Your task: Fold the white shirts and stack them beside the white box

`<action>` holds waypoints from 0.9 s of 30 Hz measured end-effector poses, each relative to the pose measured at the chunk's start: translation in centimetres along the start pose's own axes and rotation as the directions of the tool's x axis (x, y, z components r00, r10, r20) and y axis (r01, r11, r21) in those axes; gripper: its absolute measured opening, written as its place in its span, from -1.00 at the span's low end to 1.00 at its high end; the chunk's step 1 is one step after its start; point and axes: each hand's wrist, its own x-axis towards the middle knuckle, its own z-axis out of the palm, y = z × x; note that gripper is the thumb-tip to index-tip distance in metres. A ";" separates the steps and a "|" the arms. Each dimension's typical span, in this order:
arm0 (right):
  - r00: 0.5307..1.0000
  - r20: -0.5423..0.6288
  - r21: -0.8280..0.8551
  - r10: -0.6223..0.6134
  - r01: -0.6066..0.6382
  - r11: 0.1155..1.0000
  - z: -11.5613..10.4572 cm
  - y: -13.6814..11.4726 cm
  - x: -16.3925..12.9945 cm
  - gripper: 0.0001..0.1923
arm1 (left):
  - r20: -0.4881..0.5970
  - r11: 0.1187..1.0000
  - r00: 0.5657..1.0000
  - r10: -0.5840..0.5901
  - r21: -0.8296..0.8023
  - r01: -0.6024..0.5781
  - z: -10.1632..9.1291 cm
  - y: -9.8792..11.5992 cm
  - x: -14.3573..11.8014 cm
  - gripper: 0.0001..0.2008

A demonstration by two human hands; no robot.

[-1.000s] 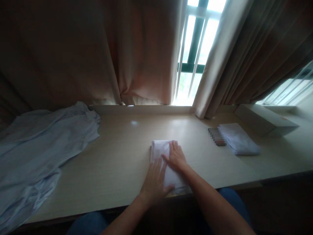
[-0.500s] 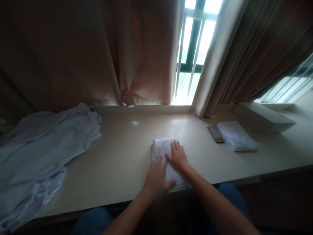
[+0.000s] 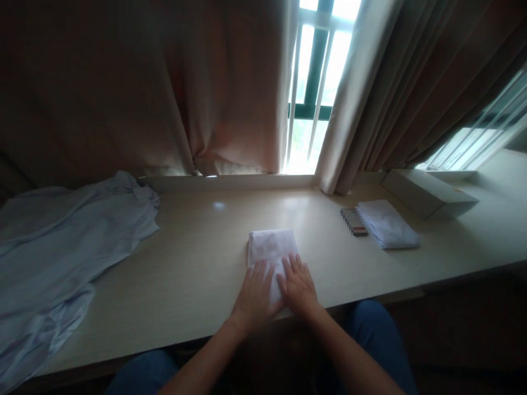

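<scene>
Pressing down with both palms, I had my left hand (image 3: 254,293) and my right hand (image 3: 297,285) laid flat, fingers spread and gripping nothing, side by side on the near end of the small folded white cloth (image 3: 272,249). That cloth lay low in the middle of the frame, on the pale wooden desk (image 3: 197,258), its near edge just at the desk's front rim and its far half bare beyond my fingertips.

To my eye the folding of this piece looked all but finished: it was already a neat narrow rectangle, and only the flattening under my hands seemed left. A second folded white cloth (image 3: 387,230) sat done at the right of the frame, just beside a small dark flat object (image 3: 354,222) too blurred to make out, with a long pale cardboard box (image 3: 428,193) behind it. At the far left a loose heap of pale blue garments (image 3: 61,247) lay crumpled and unfolded, so I judged most of the work lay there. Brown curtains (image 3: 164,88) hung across the top, parted over a bright barred window (image 3: 313,82).
</scene>
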 end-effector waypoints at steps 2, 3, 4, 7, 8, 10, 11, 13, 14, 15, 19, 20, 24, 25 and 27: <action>1.000 -0.002 0.004 0.002 -0.002 1.000 -0.1 0.0 -0.1 -0.39 | 0.000 1.000 1.000 0.004 0.007 -0.004 0.0 0.0 0.0 -0.14; 1.000 -0.001 0.006 0.003 -0.003 1.000 -0.2 0.0 -0.2 -0.39 | 0.003 1.000 1.000 0.005 0.012 -0.005 0.0 0.0 0.0 -0.14; 1.000 0.000 0.006 0.005 -0.005 1.000 -0.2 0.0 -0.2 -0.38 | 0.005 1.000 1.000 0.007 0.016 -0.007 0.0 0.0 0.0 -0.14; 1.000 0.007 0.005 0.006 -0.007 1.000 -0.3 -0.1 -0.3 -0.38 | 0.011 1.000 1.000 0.010 0.025 -0.010 0.0 0.1 0.0 -0.15; 1.000 0.010 0.004 0.008 -0.008 1.000 -0.4 -0.1 -0.2 -0.39 | 0.012 1.000 1.000 0.009 0.026 -0.009 0.0 0.1 0.0 -0.15; 1.000 0.013 0.002 0.011 -0.011 1.000 -0.4 -0.1 -0.2 -0.39 | 0.018 1.000 1.000 0.007 0.024 -0.007 -0.1 0.0 0.1 -0.15; 1.000 0.014 0.001 0.013 -0.013 1.000 -0.4 -0.1 -0.2 -0.39 | 0.026 1.000 1.000 0.007 0.022 -0.008 -0.3 0.0 0.3 -0.15; 1.000 0.015 0.000 0.013 -0.013 1.000 -0.4 0.0 -0.1 -0.39 | 0.052 1.000 0.999 0.010 0.012 -0.011 -0.8 -0.3 1.0 -0.14; 1.000 0.015 0.001 0.010 -0.010 1.000 -0.5 0.0 -0.1 -0.39 | 0.068 1.000 0.997 0.024 0.001 -0.024 -1.3 -0.6 1.6 -0.13; 1.000 0.012 0.002 0.007 -0.007 1.000 -0.5 0.0 -0.2 -0.39 | 0.083 0.999 0.995 0.051 -0.015 -0.050 -1.7 -0.9 2.3 -0.11; 1.000 -0.001 0.003 -0.008 0.008 1.000 -0.6 0.1 -0.2 -0.38 | 0.100 0.977 0.976 0.196 -0.100 -0.186 -2.5 -2.8 5.7 -0.19; 1.000 -0.001 0.001 -0.006 0.007 1.000 -0.6 0.1 -0.2 -0.38 | 0.093 0.981 0.980 0.173 -0.106 -0.163 -2.3 -3.3 6.4 -0.24; 1.000 0.005 0.001 0.002 -0.002 1.000 -0.5 0.0 -0.1 -0.39 | 0.089 0.985 0.983 -0.158 -0.059 0.163 0.2 -4.7 7.9 -0.29; 1.000 0.004 0.003 -0.001 0.001 1.000 -0.4 0.1 -0.1 -0.39 | 0.098 0.972 0.969 -0.225 -0.047 0.231 0.9 -4.8 7.9 -0.28; 1.000 -0.001 0.008 -0.006 0.006 1.000 -0.4 0.1 -0.1 -0.39 | 0.110 0.955 0.951 -0.290 -0.037 0.295 1.8 -4.7 7.6 -0.28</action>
